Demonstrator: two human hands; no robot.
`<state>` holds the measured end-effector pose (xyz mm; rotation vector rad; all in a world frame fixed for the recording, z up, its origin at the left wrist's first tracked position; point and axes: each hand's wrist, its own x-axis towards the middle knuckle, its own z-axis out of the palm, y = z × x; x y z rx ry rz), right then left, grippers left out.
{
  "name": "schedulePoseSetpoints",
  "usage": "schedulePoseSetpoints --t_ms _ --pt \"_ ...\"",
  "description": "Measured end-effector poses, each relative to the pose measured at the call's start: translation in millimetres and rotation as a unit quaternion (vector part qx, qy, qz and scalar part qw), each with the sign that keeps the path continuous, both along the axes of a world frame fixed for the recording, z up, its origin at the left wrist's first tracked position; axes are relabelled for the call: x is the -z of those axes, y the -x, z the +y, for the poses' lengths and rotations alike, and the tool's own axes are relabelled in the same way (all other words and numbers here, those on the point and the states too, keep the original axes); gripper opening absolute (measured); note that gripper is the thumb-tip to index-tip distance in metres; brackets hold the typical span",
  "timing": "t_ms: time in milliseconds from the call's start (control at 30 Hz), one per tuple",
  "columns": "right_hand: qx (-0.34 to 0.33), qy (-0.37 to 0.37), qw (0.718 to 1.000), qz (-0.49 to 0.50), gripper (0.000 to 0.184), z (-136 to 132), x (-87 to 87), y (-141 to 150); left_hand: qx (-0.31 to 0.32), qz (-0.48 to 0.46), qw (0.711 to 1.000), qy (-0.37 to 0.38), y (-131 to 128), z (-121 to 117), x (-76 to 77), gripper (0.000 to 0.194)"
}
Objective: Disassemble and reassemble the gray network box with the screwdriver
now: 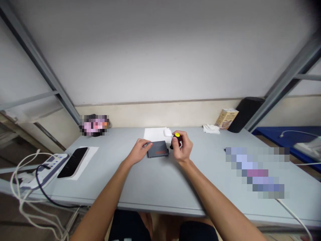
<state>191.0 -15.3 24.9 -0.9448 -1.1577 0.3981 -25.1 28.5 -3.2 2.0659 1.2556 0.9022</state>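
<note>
A flat dark grey box [157, 149] with red lettering on top lies on the desk in front of me. My left hand [139, 150] grips its left edge, thumb over the top and the other fingers behind. To the right of the box, my right hand [183, 147] is closed around a black screwdriver-like handle [177, 135] with a round yellow end facing up. My fingers cover most of this handle, and its lower tip cannot be made out. Behind the box are a white sheet of paper [153, 133] and a small white rounded case [167, 133].
On the left of the desk [160, 187] are a phone [73, 162] and a power strip [47, 172] with loose cables. A carton [227, 118], crumpled tissue [211, 129] and black cylinder [245, 114] stand at the back right. Blurred-out items lie on both sides.
</note>
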Motion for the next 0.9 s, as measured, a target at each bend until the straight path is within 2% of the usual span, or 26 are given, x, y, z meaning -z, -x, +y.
schedulePoseSetpoints --t_ms 267,467,767,900 --pt "-0.002 -0.036 0.999 -0.030 0.019 -7 2.6 7 0.028 0.035 0.999 -0.021 -1 -1 -0.6 0.037" --pt "-0.024 -0.008 1.000 -0.004 0.025 -5 1.2 7 0.033 0.038 0.998 -0.033 -2 0 1.0 0.040" --pt "-0.024 -0.018 1.000 -0.010 0.025 -7 2.3 9 0.048 0.032 0.997 -0.041 -3 0 -1.7 0.039" --pt "-0.055 0.017 0.998 0.006 0.026 -9 -2.4 13 0.051 0.037 0.997 -0.046 -4 0 -1.9 0.040"
